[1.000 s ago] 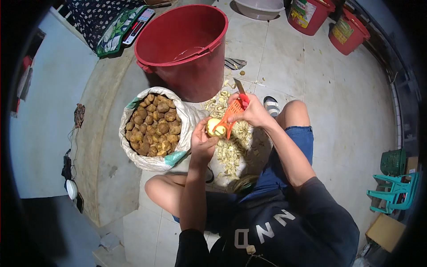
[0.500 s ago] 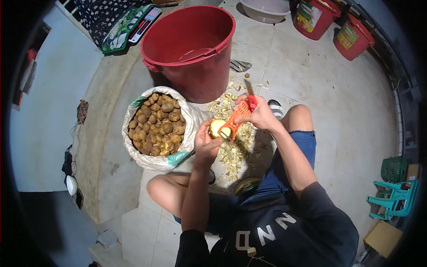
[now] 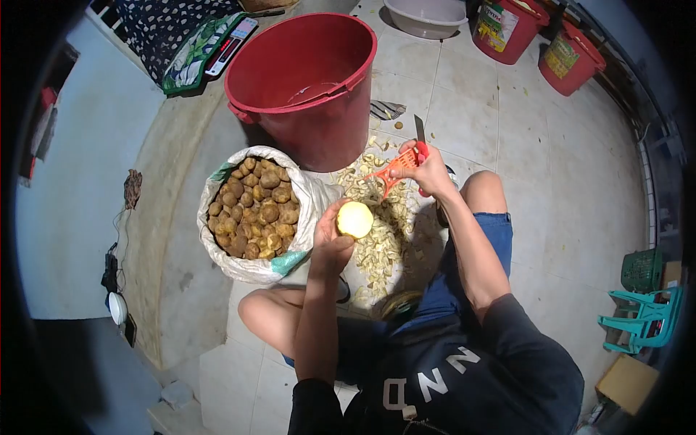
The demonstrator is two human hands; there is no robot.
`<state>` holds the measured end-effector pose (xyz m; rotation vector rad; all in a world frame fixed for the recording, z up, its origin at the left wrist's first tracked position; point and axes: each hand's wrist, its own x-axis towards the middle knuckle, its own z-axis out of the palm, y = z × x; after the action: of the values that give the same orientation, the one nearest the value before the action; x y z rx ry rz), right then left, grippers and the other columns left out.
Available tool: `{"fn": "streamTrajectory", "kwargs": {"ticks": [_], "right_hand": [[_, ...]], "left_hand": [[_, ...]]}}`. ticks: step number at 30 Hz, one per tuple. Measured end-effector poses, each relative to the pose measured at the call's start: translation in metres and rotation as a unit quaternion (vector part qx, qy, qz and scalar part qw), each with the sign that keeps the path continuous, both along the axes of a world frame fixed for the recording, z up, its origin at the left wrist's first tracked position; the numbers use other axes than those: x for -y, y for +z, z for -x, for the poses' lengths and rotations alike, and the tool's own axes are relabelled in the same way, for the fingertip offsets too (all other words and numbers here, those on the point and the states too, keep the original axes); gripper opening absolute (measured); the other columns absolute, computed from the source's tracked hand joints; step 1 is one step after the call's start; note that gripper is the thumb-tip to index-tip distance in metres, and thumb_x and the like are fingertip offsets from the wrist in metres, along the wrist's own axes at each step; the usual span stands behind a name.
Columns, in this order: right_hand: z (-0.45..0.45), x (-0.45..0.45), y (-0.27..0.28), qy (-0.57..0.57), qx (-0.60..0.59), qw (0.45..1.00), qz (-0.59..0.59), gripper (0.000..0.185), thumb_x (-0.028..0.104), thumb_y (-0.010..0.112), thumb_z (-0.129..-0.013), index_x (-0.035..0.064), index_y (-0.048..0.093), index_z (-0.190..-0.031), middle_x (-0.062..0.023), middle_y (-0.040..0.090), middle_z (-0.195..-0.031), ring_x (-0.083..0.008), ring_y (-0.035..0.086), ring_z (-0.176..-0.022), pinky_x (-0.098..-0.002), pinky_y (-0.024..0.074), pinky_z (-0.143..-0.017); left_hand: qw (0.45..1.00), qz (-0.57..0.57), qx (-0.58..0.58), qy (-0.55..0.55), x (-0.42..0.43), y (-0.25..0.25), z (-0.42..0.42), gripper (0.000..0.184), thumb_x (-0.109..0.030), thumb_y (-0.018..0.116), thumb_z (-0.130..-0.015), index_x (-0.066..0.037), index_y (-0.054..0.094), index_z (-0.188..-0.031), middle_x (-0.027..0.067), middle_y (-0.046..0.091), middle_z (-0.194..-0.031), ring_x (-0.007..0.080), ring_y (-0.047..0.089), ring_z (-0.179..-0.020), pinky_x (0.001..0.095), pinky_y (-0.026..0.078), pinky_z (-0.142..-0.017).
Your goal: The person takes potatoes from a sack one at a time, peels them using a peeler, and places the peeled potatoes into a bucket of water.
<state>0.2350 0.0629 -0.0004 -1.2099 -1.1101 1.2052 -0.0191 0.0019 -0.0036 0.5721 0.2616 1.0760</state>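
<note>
In my left hand [image 3: 331, 230] sits a peeled, pale yellow potato [image 3: 354, 220], gripped between thumb and fingers. My right hand [image 3: 429, 172] is closed on an orange peeler [image 3: 395, 172], with its head a short way off the potato, not touching it. A knife [image 3: 420, 129] with a red handle is held in the same hand, blade pointing away from me. Beneath both hands, potato peelings [image 3: 384, 246] are strewn over the tiles. Left of my left hand stands a white sack [image 3: 312, 190], its rolled rim around many unpeeled potatoes [image 3: 261, 206].
A large red bucket [image 3: 319, 134] stands beyond the sack. At the back are a pale basin [image 3: 428, 20] and red buckets with labels [image 3: 507, 29]. A scale [image 3: 232, 47] rests at the upper left. On the right stands a turquoise stool [image 3: 641, 319].
The peeler has come off the potato and moved away up and right with my right hand. My left hand has turned the potato's peeled face upward.
</note>
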Motion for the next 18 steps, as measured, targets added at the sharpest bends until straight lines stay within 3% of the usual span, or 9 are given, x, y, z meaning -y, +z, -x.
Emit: {"fn": "streamTrajectory", "kwargs": {"ticks": [1, 3, 4, 6, 8, 10, 13, 14, 18], "right_hand": [[0.008, 0.008, 0.013, 0.001, 0.001, 1.000, 0.001, 0.043, 0.003, 0.087, -0.063, 0.0022, 0.058, -0.096, -0.0008, 0.063, -0.081, -0.0077, 0.058, -0.071, -0.0229, 0.0479, -0.064], [0.023, 0.019, 0.033, 0.107, 0.011, 0.993, -0.051, 0.044, 0.001, 0.087, -0.064, 0.0022, 0.059, -0.098, -0.0011, 0.063, -0.082, -0.0083, 0.059, -0.073, -0.0236, 0.0495, -0.066], [0.030, 0.023, 0.042, 0.124, 0.080, 0.986, -0.082, 0.045, 0.000, 0.086, -0.064, 0.0016, 0.059, -0.099, -0.0013, 0.063, -0.082, -0.0083, 0.060, -0.074, -0.0237, 0.0501, -0.067], [0.022, 0.016, 0.028, 0.081, 0.062, 0.994, -0.047, 0.045, 0.001, 0.087, -0.063, 0.0018, 0.059, -0.099, -0.0007, 0.063, -0.083, -0.0081, 0.059, -0.075, -0.0236, 0.0496, -0.067], [0.002, 0.002, 0.007, 0.021, 0.041, 0.999, 0.009, 0.044, 0.004, 0.088, -0.063, 0.0026, 0.059, -0.096, 0.0009, 0.062, -0.083, -0.0072, 0.057, -0.076, -0.0235, 0.0485, -0.069], [0.001, 0.003, 0.013, 0.036, 0.040, 0.999, -0.008, 0.043, 0.004, 0.088, -0.063, 0.0028, 0.059, -0.096, 0.0011, 0.062, -0.083, -0.0071, 0.057, -0.076, -0.0235, 0.0485, -0.069], [0.012, 0.014, 0.032, 0.060, 0.027, 0.998, -0.013, 0.042, 0.004, 0.087, -0.064, 0.0031, 0.059, -0.095, 0.0013, 0.061, -0.082, -0.0066, 0.057, -0.076, -0.0235, 0.0484, -0.068], [0.015, 0.018, 0.038, 0.074, 0.025, 0.997, -0.022, 0.042, 0.004, 0.087, -0.065, 0.0032, 0.059, -0.095, 0.0015, 0.061, -0.082, -0.0066, 0.057, -0.076, -0.0236, 0.0484, -0.068], [0.025, 0.020, 0.037, 0.100, 0.028, 0.994, -0.045, 0.041, 0.001, 0.085, -0.066, 0.0025, 0.059, -0.097, 0.0013, 0.061, -0.081, -0.0069, 0.057, -0.076, -0.0239, 0.0487, -0.068]], "left_hand": [[1.000, 0.001, 0.001, 0.001, -0.001, 0.000, 0.000, 0.063, 0.010, 0.058, -0.068, 0.004, 0.041, -0.128, 0.0127, 0.054, -0.119, 0.0230, 0.055, -0.112, 0.0356, 0.042, -0.103], [0.991, -0.030, -0.128, 0.035, -0.004, 0.003, -0.002, 0.066, 0.009, 0.059, -0.065, 0.004, 0.041, -0.128, 0.0124, 0.055, -0.118, 0.0227, 0.056, -0.112, 0.0360, 0.043, -0.103], [0.991, -0.028, -0.129, 0.035, -0.003, 0.006, -0.004, 0.066, 0.009, 0.059, -0.065, 0.004, 0.041, -0.128, 0.0124, 0.055, -0.118, 0.0227, 0.056, -0.112, 0.0360, 0.043, -0.103], [0.987, -0.015, -0.155, 0.031, 0.002, 0.013, -0.007, 0.070, 0.005, 0.063, -0.062, 0.004, 0.041, -0.128, 0.0124, 0.055, -0.116, 0.0240, 0.056, -0.111, 0.0369, 0.043, -0.102], [0.994, 0.021, -0.103, 0.027, 0.004, 0.009, 0.000, 0.071, 0.003, 0.064, -0.061, 0.004, 0.041, -0.128, 0.0126, 0.055, -0.116, 0.0246, 0.056, -0.111, 0.0376, 0.043, -0.102], [0.999, 0.036, -0.003, 0.014, 0.002, 0.006, 0.002, 0.071, -0.001, 0.066, -0.062, 0.003, 0.040, -0.128, 0.0133, 0.054, -0.115, 0.0259, 0.055, -0.110, 0.0390, 0.042, -0.103], [0.998, 0.037, 0.011, 0.056, -0.003, 0.001, -0.002, 0.068, -0.003, 0.061, -0.063, 0.005, 0.039, -0.127, 0.0153, 0.055, -0.115, 0.0286, 0.057, -0.110, 0.0391, 0.042, -0.104], [0.997, 0.034, -0.009, 0.066, -0.004, 0.002, -0.004, 0.070, -0.006, 0.069, -0.063, 0.004, 0.040, -0.126, 0.0143, 0.056, -0.114, 0.0275, 0.058, -0.108, 0.0388, 0.042, -0.104], [0.989, -0.018, -0.125, 0.081, -0.001, 0.001, -0.006, 0.075, -0.012, 0.074, -0.063, 0.005, 0.039, -0.126, 0.0133, 0.056, -0.114, 0.0258, 0.057, -0.108, 0.0387, 0.040, -0.105]]}}
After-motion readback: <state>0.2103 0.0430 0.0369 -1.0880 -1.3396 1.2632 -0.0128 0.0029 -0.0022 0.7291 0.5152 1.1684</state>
